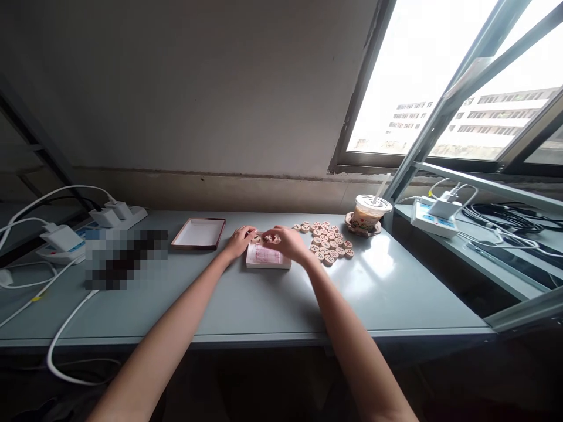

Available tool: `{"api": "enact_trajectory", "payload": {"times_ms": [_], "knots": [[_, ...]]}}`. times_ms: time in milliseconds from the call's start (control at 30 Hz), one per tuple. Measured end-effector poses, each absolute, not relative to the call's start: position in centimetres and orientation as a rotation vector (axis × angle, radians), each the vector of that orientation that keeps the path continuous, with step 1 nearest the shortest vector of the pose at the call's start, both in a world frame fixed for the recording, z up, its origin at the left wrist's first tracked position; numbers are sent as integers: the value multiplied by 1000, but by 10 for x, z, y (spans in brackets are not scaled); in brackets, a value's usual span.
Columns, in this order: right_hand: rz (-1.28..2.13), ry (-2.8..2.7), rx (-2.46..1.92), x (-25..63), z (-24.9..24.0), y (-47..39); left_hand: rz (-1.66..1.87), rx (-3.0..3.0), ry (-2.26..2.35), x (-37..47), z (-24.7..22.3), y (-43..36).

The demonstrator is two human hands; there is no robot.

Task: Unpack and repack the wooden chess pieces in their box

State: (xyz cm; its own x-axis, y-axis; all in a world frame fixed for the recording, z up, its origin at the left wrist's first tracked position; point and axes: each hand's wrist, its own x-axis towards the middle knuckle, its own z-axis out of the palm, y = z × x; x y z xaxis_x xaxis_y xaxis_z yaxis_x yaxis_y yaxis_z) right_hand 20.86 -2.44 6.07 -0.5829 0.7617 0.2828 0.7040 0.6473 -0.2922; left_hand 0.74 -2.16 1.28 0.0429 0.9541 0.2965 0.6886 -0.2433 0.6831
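Note:
A shallow white box [268, 265] with a pink printed sheet [267, 254] inside stands on the desk between my hands. Several round wooden pieces [256, 239] lie along its far side. My left hand [241, 239] rests at the box's far left corner, its fingers bent by a piece. Over the far right part of the box is my right hand [285, 241], fingers curled down around wooden pieces; its exact grip is hard to make out. To the right, many more round pieces with carved characters [328, 241] lie spread on the desk.
An open lid [199, 234] with a dark red rim lies left of the box. A drink cup [369, 212] with a straw stands on a coaster at the back right. Power strips [118, 221] and white cables are at the left, with another strip [434, 217] on the right shelf.

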Motion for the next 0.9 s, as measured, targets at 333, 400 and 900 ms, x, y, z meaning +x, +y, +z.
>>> {"api": "enact_trajectory", "payload": {"times_ms": [333,400,900], "knots": [[32,-2444,-1264,191,55,-33,847,1984,1580,4,20,-30],[-35,-2318,-1405,203,54,-23,811,1982,1589,4,21,-32],[-221,-2305,-1618,235,29,-2,814,1919,1610,6,22,-35]]}}
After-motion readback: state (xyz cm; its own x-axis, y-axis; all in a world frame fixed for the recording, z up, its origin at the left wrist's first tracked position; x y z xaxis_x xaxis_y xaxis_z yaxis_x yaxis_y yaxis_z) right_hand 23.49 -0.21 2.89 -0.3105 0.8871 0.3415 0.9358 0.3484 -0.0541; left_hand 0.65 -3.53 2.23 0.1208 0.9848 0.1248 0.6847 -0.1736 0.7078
